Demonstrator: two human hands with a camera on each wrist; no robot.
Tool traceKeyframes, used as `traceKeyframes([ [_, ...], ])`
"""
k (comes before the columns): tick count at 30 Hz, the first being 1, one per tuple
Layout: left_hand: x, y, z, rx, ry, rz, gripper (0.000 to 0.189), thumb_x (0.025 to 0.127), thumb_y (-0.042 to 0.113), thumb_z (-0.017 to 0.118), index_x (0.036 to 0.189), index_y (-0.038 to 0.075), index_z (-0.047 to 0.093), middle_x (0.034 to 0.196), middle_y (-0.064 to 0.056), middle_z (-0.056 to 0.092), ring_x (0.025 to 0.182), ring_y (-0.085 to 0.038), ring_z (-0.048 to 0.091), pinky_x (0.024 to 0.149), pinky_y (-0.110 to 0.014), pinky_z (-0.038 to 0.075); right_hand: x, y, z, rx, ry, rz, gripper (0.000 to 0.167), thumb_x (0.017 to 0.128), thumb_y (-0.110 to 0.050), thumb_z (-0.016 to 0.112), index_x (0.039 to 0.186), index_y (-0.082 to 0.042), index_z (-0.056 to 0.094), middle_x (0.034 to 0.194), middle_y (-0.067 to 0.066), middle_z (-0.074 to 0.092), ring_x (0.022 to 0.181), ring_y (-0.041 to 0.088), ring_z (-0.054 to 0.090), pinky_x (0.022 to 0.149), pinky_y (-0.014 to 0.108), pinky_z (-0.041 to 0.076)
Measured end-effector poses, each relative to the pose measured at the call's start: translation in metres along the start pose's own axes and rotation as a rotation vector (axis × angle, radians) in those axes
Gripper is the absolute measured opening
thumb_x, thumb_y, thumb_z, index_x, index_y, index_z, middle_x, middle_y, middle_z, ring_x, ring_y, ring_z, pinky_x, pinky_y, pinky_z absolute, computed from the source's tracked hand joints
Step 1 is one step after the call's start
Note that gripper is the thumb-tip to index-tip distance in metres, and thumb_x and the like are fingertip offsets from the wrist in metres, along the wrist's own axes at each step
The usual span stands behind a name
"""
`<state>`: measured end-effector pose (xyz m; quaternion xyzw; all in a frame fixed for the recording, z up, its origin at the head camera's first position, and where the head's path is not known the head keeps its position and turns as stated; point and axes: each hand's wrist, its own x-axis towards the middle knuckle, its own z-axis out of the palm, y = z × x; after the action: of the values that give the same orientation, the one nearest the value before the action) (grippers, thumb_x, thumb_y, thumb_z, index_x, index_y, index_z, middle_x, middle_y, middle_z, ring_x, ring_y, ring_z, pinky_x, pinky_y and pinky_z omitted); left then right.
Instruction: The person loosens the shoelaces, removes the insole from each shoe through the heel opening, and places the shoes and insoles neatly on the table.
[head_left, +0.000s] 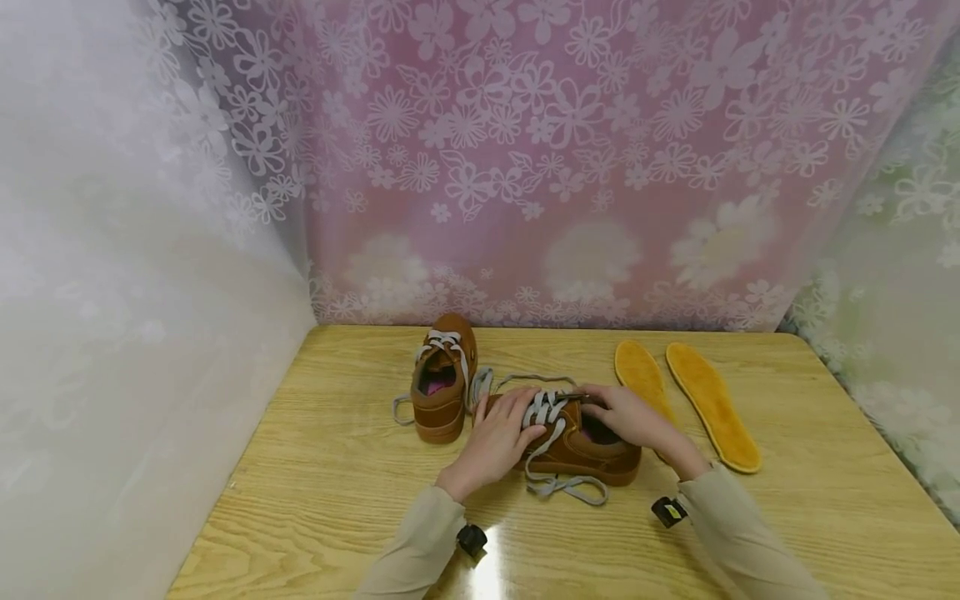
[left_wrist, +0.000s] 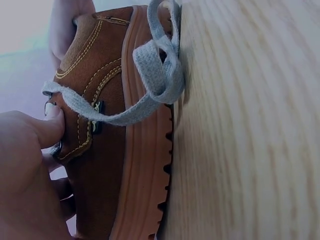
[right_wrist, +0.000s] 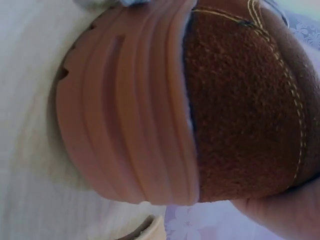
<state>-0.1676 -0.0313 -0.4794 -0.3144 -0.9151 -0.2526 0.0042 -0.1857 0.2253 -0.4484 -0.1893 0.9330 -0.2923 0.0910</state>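
A brown shoe (head_left: 551,458) with grey laces (head_left: 546,408) lies sideways on the table, sole down, its opening toward the right. My left hand (head_left: 497,437) grips it across the front; in the left wrist view the thumb (left_wrist: 50,125) presses beside the eyelets while the other fingers go over the far side. My right hand (head_left: 626,414) pinches the shoe's tongue (head_left: 572,397) at the top of the opening, its fingertips partly hidden. From the right wrist, the heel (right_wrist: 240,110) hides most of that hand. One loose lace end (left_wrist: 160,75) hangs in loops along the near side.
A matching brown shoe (head_left: 442,400) stands to the left, toe toward the back, laced in grey. Two yellow insoles (head_left: 637,371) (head_left: 712,404) lie at the right on the wooden table (head_left: 315,500). A floral curtain (head_left: 525,167) closes off the back.
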Motion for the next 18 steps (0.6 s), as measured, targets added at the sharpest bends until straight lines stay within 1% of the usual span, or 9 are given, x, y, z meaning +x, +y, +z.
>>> traceKeyframes([
  [2,0.001,0.000,0.001,0.005,-0.014,0.002,0.061,0.109,0.042,0.040,0.161,0.014,0.025,0.164,-0.007,0.031,0.152,-0.025,0.027,0.121,-0.064,0.012,-0.005,-0.003,0.001,-0.001,0.020,0.017,0.031,0.105,-0.014,0.056,0.134,-0.007,0.064,0.124,0.014,0.069,0.098,0.024,0.067,0.079,0.044,0.052],
  [4,0.001,0.001,0.001,0.004,-0.020,0.004,0.061,0.110,0.041,0.039,0.162,0.014,0.023,0.165,-0.007,0.029,0.153,-0.025,0.025,0.121,-0.063,0.011,-0.010,-0.005,0.002,-0.004,0.043,0.031,0.031,0.105,-0.013,0.055,0.133,-0.006,0.064,0.124,0.016,0.069,0.101,0.028,0.068,0.080,0.045,0.053],
  [5,0.001,0.002,0.002,0.004,-0.024,0.005,0.061,0.110,0.041,0.038,0.163,0.015,0.022,0.166,-0.007,0.028,0.153,-0.024,0.024,0.121,-0.063,0.010,-0.012,-0.006,0.003,-0.001,0.052,0.035,0.030,0.105,-0.013,0.055,0.132,-0.005,0.065,0.123,0.016,0.069,0.100,0.028,0.068,0.079,0.045,0.052],
  [9,0.001,0.005,0.004,-0.001,-0.028,0.010,0.061,0.110,0.041,0.036,0.163,0.015,0.021,0.166,-0.008,0.027,0.154,-0.024,0.022,0.121,-0.063,0.010,-0.021,-0.010,0.006,-0.013,0.095,0.073,0.024,0.104,-0.013,0.056,0.123,-0.004,0.069,0.113,0.013,0.072,0.101,0.030,0.068,0.083,0.049,0.053],
  [12,0.000,0.008,0.004,-0.004,-0.027,0.012,0.060,0.111,0.040,0.036,0.163,0.015,0.020,0.167,-0.008,0.025,0.155,-0.023,0.020,0.122,-0.063,0.009,-0.026,-0.012,0.008,-0.028,0.121,0.102,0.020,0.104,-0.013,0.056,0.114,-0.003,0.070,0.103,0.010,0.071,0.094,0.028,0.066,0.080,0.049,0.051],
  [15,-0.001,0.010,0.004,0.000,-0.020,0.012,0.061,0.111,0.038,0.039,0.163,0.015,0.020,0.167,-0.008,0.025,0.155,-0.023,0.019,0.121,-0.063,0.011,-0.030,-0.015,0.010,-0.031,0.149,0.128,0.022,0.104,-0.014,0.056,0.114,0.001,0.069,0.104,0.015,0.071,0.096,0.032,0.066,0.081,0.052,0.051],
  [18,-0.003,0.013,0.004,-0.003,-0.021,0.011,0.062,0.110,0.036,0.042,0.164,0.015,0.020,0.167,-0.007,0.023,0.155,-0.023,0.018,0.120,-0.064,0.016,-0.035,-0.018,0.013,-0.008,0.184,0.162,0.025,0.103,-0.012,0.056,0.119,0.004,0.068,0.109,0.019,0.071,0.100,0.035,0.066,0.084,0.053,0.050],
])
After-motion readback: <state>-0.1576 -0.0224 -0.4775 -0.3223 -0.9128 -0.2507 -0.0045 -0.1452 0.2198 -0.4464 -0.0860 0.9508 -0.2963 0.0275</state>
